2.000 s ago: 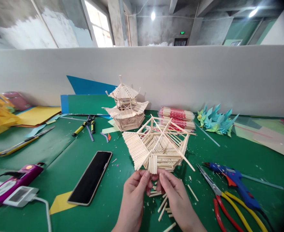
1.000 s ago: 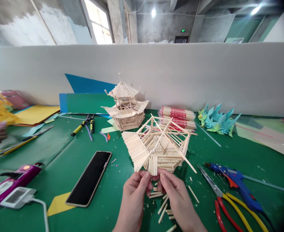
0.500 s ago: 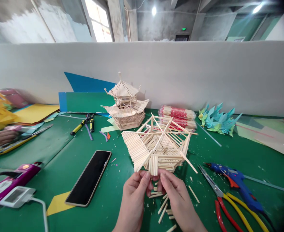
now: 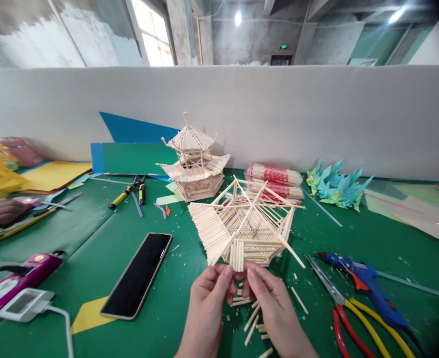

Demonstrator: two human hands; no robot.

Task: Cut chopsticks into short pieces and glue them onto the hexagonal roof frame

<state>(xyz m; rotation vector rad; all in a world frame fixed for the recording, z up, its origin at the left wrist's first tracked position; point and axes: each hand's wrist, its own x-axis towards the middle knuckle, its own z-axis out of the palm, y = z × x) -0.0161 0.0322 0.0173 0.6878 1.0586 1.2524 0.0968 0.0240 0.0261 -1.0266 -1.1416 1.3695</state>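
Both my hands are at the near side of a half-built pavilion model (image 4: 204,228) made of thin wooden sticks. A small row of short wooden sticks (image 4: 237,254) lies side by side against its front edge. My left hand (image 4: 211,291) pinches the lower left end of this row between thumb and fingers. From the other side, my right hand (image 4: 268,291) pinches the lower right end. The curled fingertips are partly hidden behind the thumbs. Cut stick pieces (image 4: 252,318) are scattered on the green table between my wrists.
A finished stick pagoda (image 4: 195,169) stands behind, beside bagged stick bundles (image 4: 274,181). Scissors (image 4: 341,298) and a blue glue gun (image 4: 369,278) lie right; a phone (image 4: 139,276) and purple power strip (image 4: 36,278) lie left. Another person's hand (image 4: 1,213) is at far left.
My hands and the short sticks stay in place. At far left, the other person's hand has shifted a little, and the pink object near it has moved slightly right.
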